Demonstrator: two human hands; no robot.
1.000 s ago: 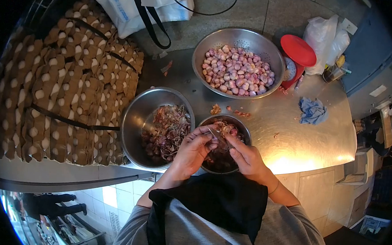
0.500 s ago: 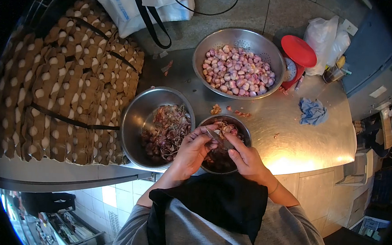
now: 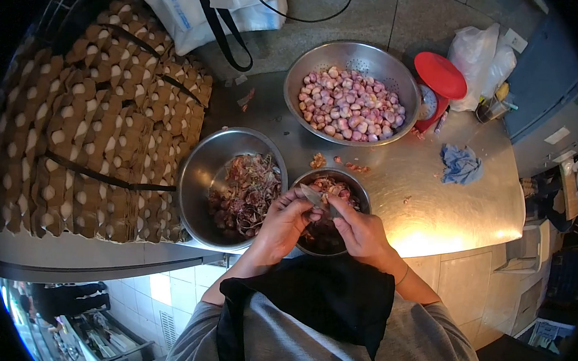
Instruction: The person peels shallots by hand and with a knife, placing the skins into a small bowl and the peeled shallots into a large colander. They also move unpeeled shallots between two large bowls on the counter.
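Over the smaller steel bowl [image 3: 368, 197] of reddish-brown shallots and skins, my two hands are close together. My right hand [image 3: 362, 234] grips a small knife [image 3: 314, 197], its blade pointing up and left toward the other hand. The fingers of my left hand [image 3: 285, 225] are closed in a pinch beside the blade; what they hold is too small and covered to make out. A larger steel bowl [image 3: 200, 165] with dry skins and trimmings [image 3: 252, 188] stands just left. Beyond them, a steel colander [image 3: 301, 63] holds many peeled pink shallots [image 3: 350, 105].
Stacked egg trays [image 3: 100, 129] fill the left side. A red kitchen scale [image 3: 441, 76], plastic bags [image 3: 475, 59] and a blue cloth [image 3: 462, 164] are at the right of the steel table [image 3: 446, 210]. Skin scraps [image 3: 356, 167] lie behind the small bowl.
The knife blade has shifted slightly up and left and turned, showing more of its flat side. My right hand has moved a little with it; my left hand stays nearly in place.
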